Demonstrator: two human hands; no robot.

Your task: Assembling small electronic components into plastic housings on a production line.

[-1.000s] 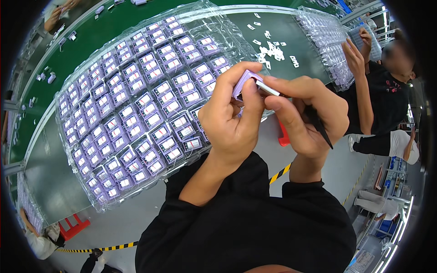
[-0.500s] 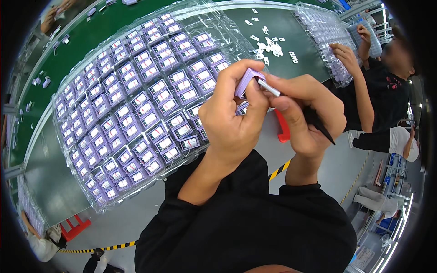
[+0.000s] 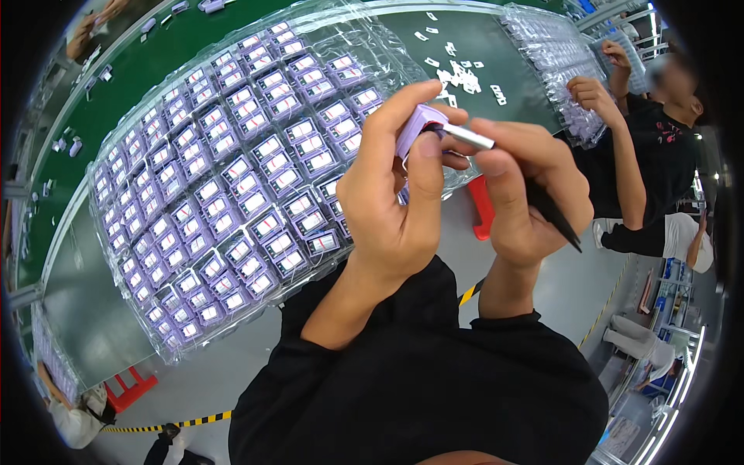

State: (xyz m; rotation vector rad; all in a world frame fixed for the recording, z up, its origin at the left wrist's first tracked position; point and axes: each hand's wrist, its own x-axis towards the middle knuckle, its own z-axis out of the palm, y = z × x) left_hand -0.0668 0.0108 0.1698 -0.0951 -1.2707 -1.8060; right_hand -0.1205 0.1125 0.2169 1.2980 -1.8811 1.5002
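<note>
My left hand (image 3: pixel 395 186) is closed around a small purple plastic casing (image 3: pixel 418 126), raised above the near edge of the table. From its open end sticks a silver, battery-like piece (image 3: pixel 467 137), with a reddish part at its base. My right hand (image 3: pixel 535 190) has its thumb and forefinger at the outer end of that silver piece; whether they pinch it I cannot tell. Tucked under its other fingers is a slim black pointed tool (image 3: pixel 554 217), its tip pointing down and right. Behind my left hand lies a clear plastic tray (image 3: pixel 167 349) full of similar purple casings (image 3: pixel 267 225).
Small white parts (image 3: pixel 463 80) lie scattered on the table (image 3: pixel 511 54) beyond my hands. A green belt (image 3: pixel 124 43) carries loose purple pieces. To the right, a co-worker (image 3: pixel 643 155) reaches over another clear tray (image 3: pixel 542 62). A red stool (image 3: pixel 480 209) stands below the table edge.
The silver piece now sticks out further from the casing, and my right fingers have drawn slightly apart from my left hand. Pieces on the green belt have shifted leftward.
</note>
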